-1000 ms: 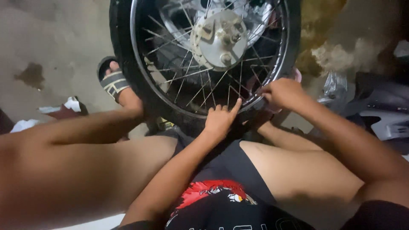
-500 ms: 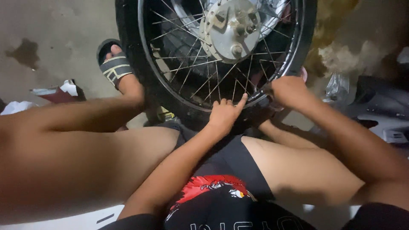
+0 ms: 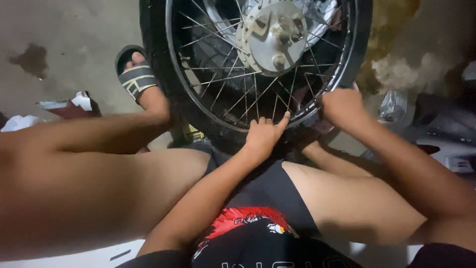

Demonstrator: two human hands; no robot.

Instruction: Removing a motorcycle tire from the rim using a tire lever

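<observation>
Black rubber tyre on a spoked wheel (image 3: 198, 106), upright between the knees. Left hand (image 3: 263, 135) — fingers spread against the rim. Right hand (image 3: 342, 106) curled closed on the rim; grip contents hidden.

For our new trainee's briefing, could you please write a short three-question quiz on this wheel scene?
1. True or false: the left hand rests on the rim of the wheel.
2. Which foot gear shows beside the tyre? A boot, B sandal, C sneaker.
3. Fill in: the right hand grips the wheel's lower ____ edge.

Key: 1 true; 2 B; 3 right.
</observation>
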